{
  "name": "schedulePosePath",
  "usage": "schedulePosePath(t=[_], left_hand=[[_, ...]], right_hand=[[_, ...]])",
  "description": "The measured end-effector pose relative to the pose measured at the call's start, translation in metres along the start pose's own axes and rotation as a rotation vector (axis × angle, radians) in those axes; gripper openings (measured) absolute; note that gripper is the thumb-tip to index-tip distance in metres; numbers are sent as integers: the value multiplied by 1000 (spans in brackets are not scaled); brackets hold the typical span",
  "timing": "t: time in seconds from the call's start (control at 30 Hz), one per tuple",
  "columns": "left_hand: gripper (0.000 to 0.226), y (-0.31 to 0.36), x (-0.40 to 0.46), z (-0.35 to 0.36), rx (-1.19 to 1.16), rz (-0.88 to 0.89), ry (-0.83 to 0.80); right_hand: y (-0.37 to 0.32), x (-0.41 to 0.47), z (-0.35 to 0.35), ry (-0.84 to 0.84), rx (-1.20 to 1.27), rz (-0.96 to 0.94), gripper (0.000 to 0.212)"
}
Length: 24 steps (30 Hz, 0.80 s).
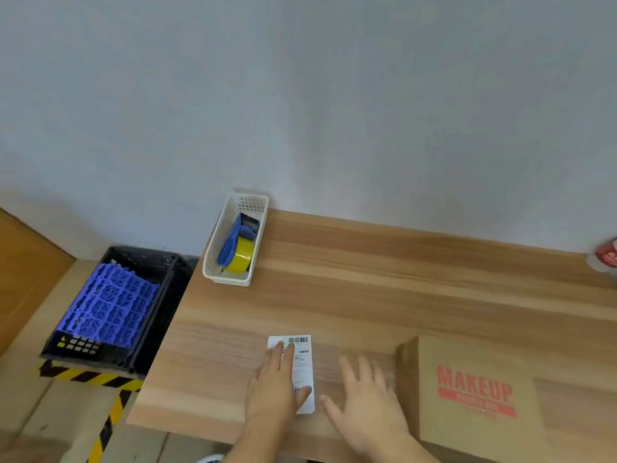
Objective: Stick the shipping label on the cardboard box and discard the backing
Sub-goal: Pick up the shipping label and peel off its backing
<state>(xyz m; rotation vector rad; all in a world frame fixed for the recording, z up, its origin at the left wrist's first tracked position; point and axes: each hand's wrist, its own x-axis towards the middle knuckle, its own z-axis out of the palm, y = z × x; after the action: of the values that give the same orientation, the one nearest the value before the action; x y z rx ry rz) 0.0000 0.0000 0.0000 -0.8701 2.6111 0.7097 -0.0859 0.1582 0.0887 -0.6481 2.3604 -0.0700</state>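
Observation:
A white shipping label [302,360] with a barcode lies flat on the wooden table [367,279] near its front edge. My left hand [275,385] rests flat on the label's left part, fingers spread, thumb on its lower end. My right hand [367,406] hovers open just right of the label, between it and the box, holding nothing. The brown cardboard box [474,396], printed with red "MAKEUP" lettering, sits at the front right of the table.
A white slotted basket [213,265] holding a blue tape dispenser with yellow tape [238,255] stands at the table's back left corner. A black crate [160,295] with blue plastic grids sits on the floor to the left. A red-and-white object [607,255] shows at the right edge.

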Motion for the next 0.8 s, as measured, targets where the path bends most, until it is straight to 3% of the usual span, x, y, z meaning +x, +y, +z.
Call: schedulePosePath(t=[0.2,0.3,0.57,0.8], left_hand=[[103,-13,2,42,55,3,-24],[95,-18,1,50,28,32,53],[61,-13,0,41,-60,-19,64],[56,11,-12,18,-159,33,200]], right_hand=[[9,18,14,-11,-51,15,85],[18,22,22,-11,-67,10,84],[24,27,24,11,9,7,79],[15,29,8,-6,226,-116,65]])
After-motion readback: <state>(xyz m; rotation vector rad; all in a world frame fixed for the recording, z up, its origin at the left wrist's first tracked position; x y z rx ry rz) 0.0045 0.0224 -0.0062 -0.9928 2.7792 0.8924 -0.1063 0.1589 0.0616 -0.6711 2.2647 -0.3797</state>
